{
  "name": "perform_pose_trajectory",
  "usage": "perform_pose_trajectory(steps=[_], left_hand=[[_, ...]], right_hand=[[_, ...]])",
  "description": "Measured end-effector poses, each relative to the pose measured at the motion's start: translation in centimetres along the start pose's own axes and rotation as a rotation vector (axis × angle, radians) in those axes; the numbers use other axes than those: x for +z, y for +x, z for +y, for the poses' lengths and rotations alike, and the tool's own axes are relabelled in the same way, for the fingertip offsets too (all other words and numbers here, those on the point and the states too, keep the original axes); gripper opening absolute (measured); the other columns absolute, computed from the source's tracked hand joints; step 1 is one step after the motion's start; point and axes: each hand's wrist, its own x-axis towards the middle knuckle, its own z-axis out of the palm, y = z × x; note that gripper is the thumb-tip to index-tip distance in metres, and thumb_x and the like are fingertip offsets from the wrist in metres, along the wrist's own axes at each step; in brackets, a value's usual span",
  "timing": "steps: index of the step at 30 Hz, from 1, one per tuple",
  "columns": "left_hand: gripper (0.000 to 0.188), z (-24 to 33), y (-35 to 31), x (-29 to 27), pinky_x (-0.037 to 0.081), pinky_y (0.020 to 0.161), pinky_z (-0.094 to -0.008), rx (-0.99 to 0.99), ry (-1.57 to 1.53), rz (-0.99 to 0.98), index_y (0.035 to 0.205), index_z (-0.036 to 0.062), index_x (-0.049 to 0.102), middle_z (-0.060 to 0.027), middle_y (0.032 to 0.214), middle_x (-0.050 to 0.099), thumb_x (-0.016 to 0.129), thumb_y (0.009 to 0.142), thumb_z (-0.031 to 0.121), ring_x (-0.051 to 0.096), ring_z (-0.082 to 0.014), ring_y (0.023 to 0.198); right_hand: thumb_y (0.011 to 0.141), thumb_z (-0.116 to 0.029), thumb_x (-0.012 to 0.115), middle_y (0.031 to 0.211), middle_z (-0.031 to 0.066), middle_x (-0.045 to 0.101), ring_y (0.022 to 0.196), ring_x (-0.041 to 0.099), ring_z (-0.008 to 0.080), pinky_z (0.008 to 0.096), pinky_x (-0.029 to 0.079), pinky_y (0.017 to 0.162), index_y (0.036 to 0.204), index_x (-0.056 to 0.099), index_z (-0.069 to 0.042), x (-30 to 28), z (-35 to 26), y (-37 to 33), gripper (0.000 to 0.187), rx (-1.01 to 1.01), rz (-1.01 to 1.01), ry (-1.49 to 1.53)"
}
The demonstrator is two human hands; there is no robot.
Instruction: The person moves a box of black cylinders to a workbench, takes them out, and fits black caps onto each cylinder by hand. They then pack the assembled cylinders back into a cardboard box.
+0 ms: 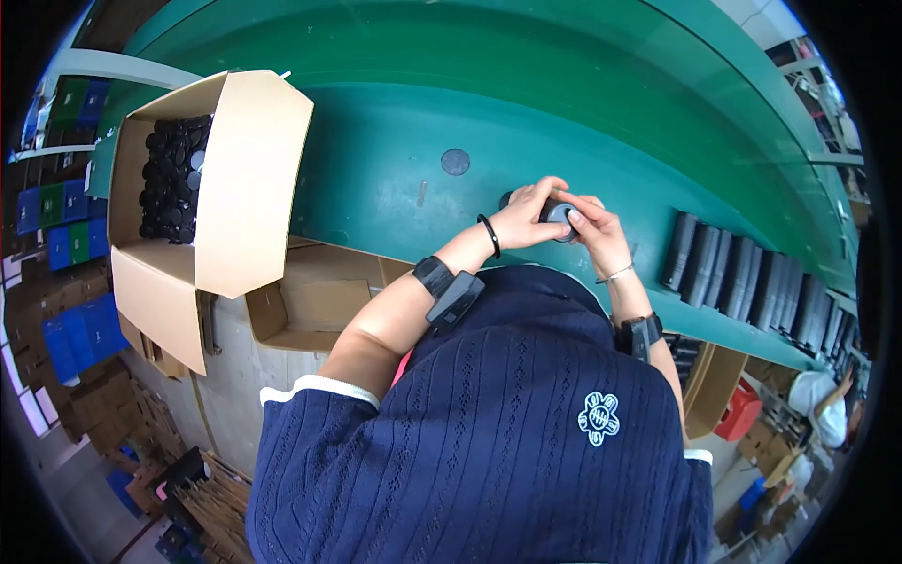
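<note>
Both hands are closed around a dark grey-black tube (556, 214), with one round end turned toward me. My left hand (528, 214) wraps it from the left, the thumb lying along the near side of the round end. From the right, my right hand (603, 237) grips the same tube, its thumb pressed at the rim of that end. A bit of something black (505, 200) shows at the far left of my left hand; whether it is part of the tube I cannot tell. Fingers hide most of the tube. A flat black disc (456, 162) lies on the green table (376, 141), left of my hands.
An opened cardboard box (254, 179) at the left holds many black round discs (174, 179). Black tubes (723, 268) stand in a row along the table's right side. Below the table's near edge is another cardboard box (315, 310). A person (827, 404) is at the far right.
</note>
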Motion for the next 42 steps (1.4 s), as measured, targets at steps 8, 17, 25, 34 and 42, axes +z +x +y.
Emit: perform_pose_trajectory(steps=[8,17,25,34,42], left_hand=[[0.075,1.7,0.7,-0.4,0.041,0.092,-0.0364,-0.034,-0.118,-0.060,0.132,0.0082,0.027,-0.0135,0.112,0.053,0.073,0.075,0.023,0.050,-0.0226,0.108],[0.073,2.7,0.4,1.1,0.044,0.089,-0.0337,0.039,0.223,0.056,0.131,0.0037,0.031,-0.0135,0.117,0.051,0.074,0.075,0.022,0.053,-0.0227,0.105],[0.070,2.1,1.9,-0.7,0.045,0.083,-0.0318,-0.087,-0.309,0.109,0.130,0.0096,0.033,-0.0117,0.105,0.054,0.071,0.071,0.009,0.053,-0.0204,0.096],[0.047,2.5,2.4,-4.3,0.036,0.092,-0.0512,-0.341,-1.209,0.412,0.125,0.0271,0.044,-0.0110,0.122,0.046,0.056,0.084,0.047,0.043,-0.0288,0.112],[0.036,-1.4,-4.4,-6.0,0.044,0.078,-0.0348,-0.515,-0.949,0.441,0.116,0.0128,0.050,-0.0079,0.106,0.056,0.057,0.086,0.030,0.053,-0.0206,0.097]], right_hand=[[0.085,-0.012,0.060,0.091,0.0018,0.053,0.069,0.056,0.0086,0.0192,0.047,0.051,0.112,0.064,-0.013,-0.4,-1.0,0.8,0.028,0.157,-0.119,0.152],[0.085,-0.016,0.062,0.078,0.0013,0.066,0.060,0.059,0.0086,0.0211,0.051,0.050,0.106,0.067,-0.016,-0.4,-1.5,0.6,0.022,0.388,0.059,0.351],[0.086,-0.026,0.063,0.088,0.0046,0.064,0.069,0.058,0.0075,0.0192,0.049,0.053,0.120,0.058,-0.015,-0.6,-0.5,1.4,0.036,0.310,-0.033,0.539],[0.056,-0.028,0.080,0.121,0.0197,0.043,0.109,0.047,0.0306,0.0389,0.042,0.090,0.128,0.037,-0.004,-1.7,4.8,3.8,0.088,-0.215,-0.153,-0.186],[0.063,-0.019,0.073,0.097,0.0249,0.057,0.086,0.060,0.0398,0.0448,0.049,0.075,0.119,0.031,-0.008,-15.7,4.8,12.3,0.071,0.030,0.659,-0.579]])
